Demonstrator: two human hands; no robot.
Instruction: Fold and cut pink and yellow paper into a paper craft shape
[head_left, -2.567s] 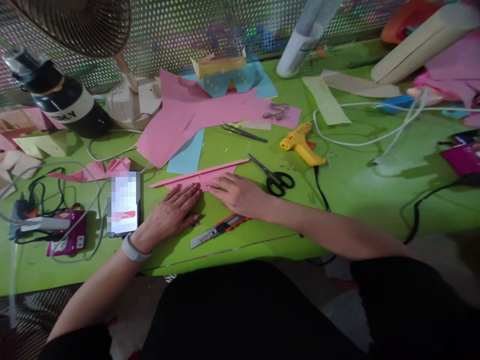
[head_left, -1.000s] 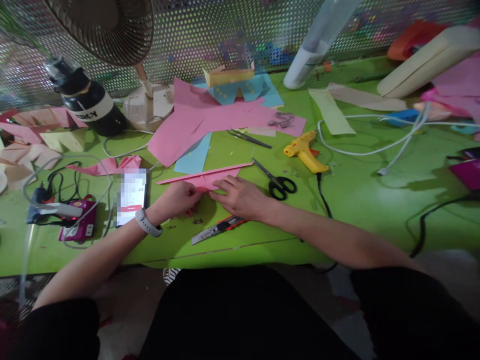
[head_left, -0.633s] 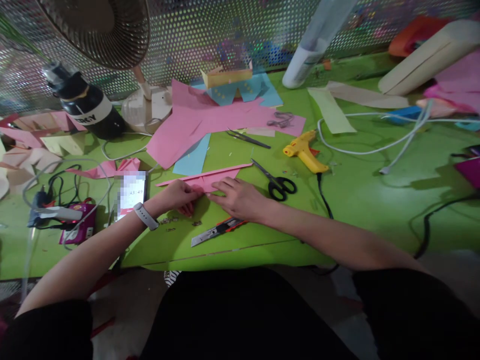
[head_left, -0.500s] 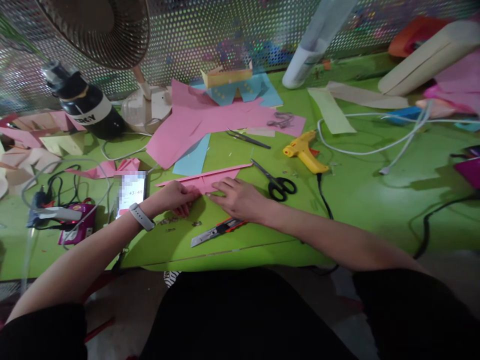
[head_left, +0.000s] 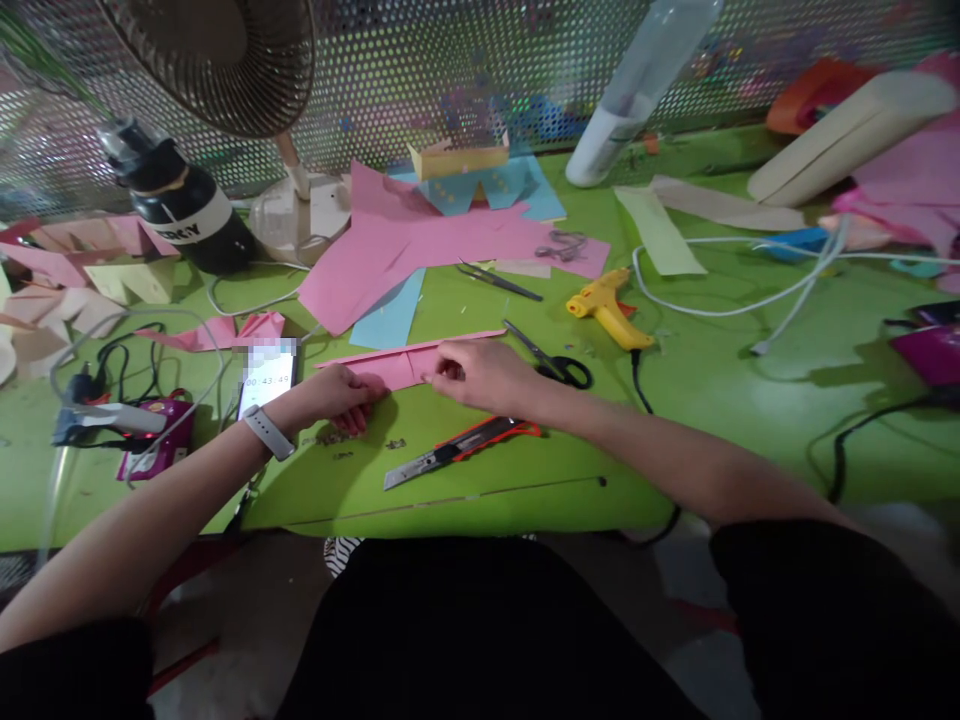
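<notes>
A folded pink paper (head_left: 401,368) with a long narrow flap along its far edge lies in front of me. My left hand (head_left: 346,397) is closed on its near left part, fingers curled under and partly hidden. At the right part, my right hand (head_left: 480,375) has its fingers bent in, the tips pinched at the paper's near edge. Just below the right wrist rests a utility knife (head_left: 461,450), blade out to the left. Black-handled scissors (head_left: 555,366) lie beyond the right wrist, partly covered by it.
A yellow glue gun (head_left: 609,308) with a black cord lies right of the scissors. Tweezers (head_left: 499,280) and a large pink sheet (head_left: 375,255) lie farther back. A phone (head_left: 268,375) is by my left wrist. A fan (head_left: 289,200) and a dark bottle (head_left: 180,210) stand back left.
My right hand has drawn its fingers in from lying flat on the paper to a bent pinch, uncovering the knife's handle. The left hand has shifted slightly left.
</notes>
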